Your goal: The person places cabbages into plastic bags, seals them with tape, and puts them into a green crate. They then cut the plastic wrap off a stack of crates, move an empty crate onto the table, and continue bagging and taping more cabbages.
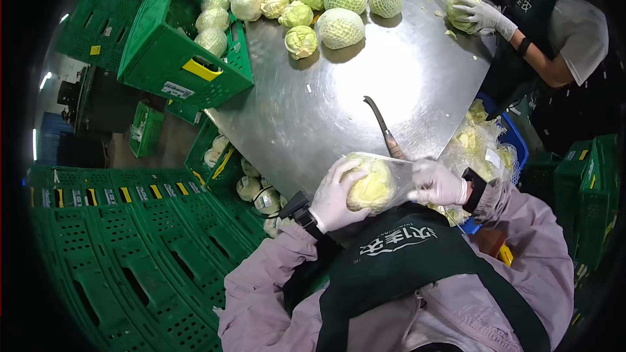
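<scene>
A pale green cabbage (pixel 373 186) is held above the near edge of the steel table, with clear plastic film around it. My left hand (pixel 336 197), in a white glove, grips the cabbage from its left side. On the other side, my right hand (pixel 440 182), also gloved, is closed on the gathered plastic film (pixel 399 168), which stretches taut from the cabbage. A curved knife (pixel 378 120) with a wooden handle lies on the table just beyond the cabbage.
Cabbages (pixel 301 42), some in white foam nets, crowd the table's (pixel 274 101) far side. A green crate (pixel 156 58) of wrapped cabbages stands left; stacked crates (pixel 130 248) fill the lower left. A blue bin (pixel 515 137) holds leaves and nets. A co-worker (pixel 541 32) handles another cabbage.
</scene>
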Action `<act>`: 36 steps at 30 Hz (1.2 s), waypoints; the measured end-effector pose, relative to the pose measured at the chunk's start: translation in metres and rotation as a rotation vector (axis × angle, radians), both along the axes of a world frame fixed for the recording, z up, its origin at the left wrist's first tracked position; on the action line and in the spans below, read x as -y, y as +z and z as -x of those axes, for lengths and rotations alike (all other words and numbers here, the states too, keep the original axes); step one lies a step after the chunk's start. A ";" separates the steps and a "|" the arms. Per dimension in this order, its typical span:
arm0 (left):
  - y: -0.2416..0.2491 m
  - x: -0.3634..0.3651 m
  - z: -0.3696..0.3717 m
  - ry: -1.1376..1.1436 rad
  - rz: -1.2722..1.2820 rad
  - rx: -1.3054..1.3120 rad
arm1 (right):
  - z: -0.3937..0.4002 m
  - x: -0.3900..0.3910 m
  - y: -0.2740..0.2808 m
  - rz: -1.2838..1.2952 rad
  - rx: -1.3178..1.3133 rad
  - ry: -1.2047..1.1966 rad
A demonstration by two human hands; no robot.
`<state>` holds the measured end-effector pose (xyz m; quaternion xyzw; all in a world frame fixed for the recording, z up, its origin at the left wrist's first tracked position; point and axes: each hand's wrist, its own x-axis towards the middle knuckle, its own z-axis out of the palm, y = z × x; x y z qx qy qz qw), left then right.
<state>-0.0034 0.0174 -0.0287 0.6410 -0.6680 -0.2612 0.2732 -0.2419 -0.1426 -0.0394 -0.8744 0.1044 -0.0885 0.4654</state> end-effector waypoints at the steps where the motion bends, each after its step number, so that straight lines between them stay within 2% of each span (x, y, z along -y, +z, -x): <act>1: 0.001 -0.001 -0.001 -0.002 0.002 0.002 | -0.003 -0.010 0.006 -0.075 0.085 -0.183; 2: 0.002 -0.002 -0.003 0.023 0.018 0.043 | -0.007 -0.018 0.004 -0.073 0.088 -0.182; 4: 0.005 -0.003 -0.006 0.069 0.046 0.129 | -0.015 -0.035 -0.002 0.145 0.117 -0.590; 6: 0.005 -0.003 -0.003 0.133 0.014 0.197 | -0.017 -0.057 -0.001 -0.830 -0.135 -0.760; 8: 0.006 -0.001 0.002 0.299 -0.087 0.115 | -0.020 -0.079 -0.002 -0.773 -0.080 -0.620; 10: 0.009 0.004 0.005 0.279 -0.112 0.114 | -0.026 -0.091 -0.019 -0.500 -0.120 -0.446; 12: 0.007 0.007 0.007 0.153 -0.048 0.291 | -0.033 -0.090 -0.027 -0.523 -0.223 -0.373; 13: 0.002 0.006 0.005 0.083 0.037 0.244 | -0.036 -0.092 -0.034 -0.393 -0.142 -0.387; 14: -0.002 0.006 0.001 0.084 0.040 0.246 | -0.038 -0.091 -0.039 -0.391 -0.139 -0.386; 16: -0.003 0.005 -0.007 -0.160 -0.028 0.052 | -0.040 -0.088 -0.046 -0.747 -0.017 -0.588; 17: -0.003 0.003 -0.010 -0.120 -0.039 0.042 | -0.040 -0.083 -0.053 -0.919 0.008 -0.615; 18: -0.005 0.005 -0.010 -0.117 -0.034 0.042 | -0.045 -0.075 -0.046 -0.914 0.007 -0.613; 20: -0.012 0.009 -0.011 -0.092 -0.097 -0.023 | -0.061 -0.061 -0.026 -1.477 0.099 -0.701; 21: -0.015 0.013 -0.008 -0.103 0.078 0.022 | -0.067 -0.052 -0.026 -1.459 0.151 -0.608; 22: -0.017 0.014 -0.009 -0.105 0.078 0.022 | -0.072 -0.043 -0.030 -1.459 0.152 -0.609; 24: -0.021 0.015 -0.009 0.226 -0.155 -0.215 | -0.083 -0.030 -0.031 -1.271 0.287 -0.531; 25: -0.021 0.014 -0.008 0.340 -0.182 -0.513 | -0.084 -0.030 -0.024 -1.270 0.286 -0.531; 26: -0.025 0.011 -0.011 0.340 -0.180 -0.513 | -0.084 -0.031 -0.015 -1.150 0.324 -0.560; 27: -0.024 0.008 -0.015 0.388 -0.199 -0.719 | -0.086 -0.031 -0.006 -1.029 0.364 -0.586; 28: -0.025 0.006 -0.019 0.436 -0.217 -0.927 | -0.084 -0.034 -0.007 -1.028 0.364 -0.584; 29: -0.027 0.003 -0.018 0.487 -0.229 -0.922 | -0.078 -0.043 -0.010 -0.724 0.241 -0.526; 30: -0.021 0.001 -0.016 0.491 -0.229 -0.923 | -0.072 -0.051 -0.013 -0.422 0.120 -0.460; 32: -0.008 -0.003 -0.011 0.530 -0.338 -1.173 | -0.069 -0.056 -0.038 -0.508 0.073 -0.448; 34: 0.006 -0.004 -0.006 0.515 -0.384 -1.192 | -0.070 -0.053 -0.043 -0.397 0.113 -0.371; 36: 0.003 -0.012 -0.003 0.389 -0.465 -1.412 | -0.068 -0.055 -0.039 -0.337 0.139 -0.426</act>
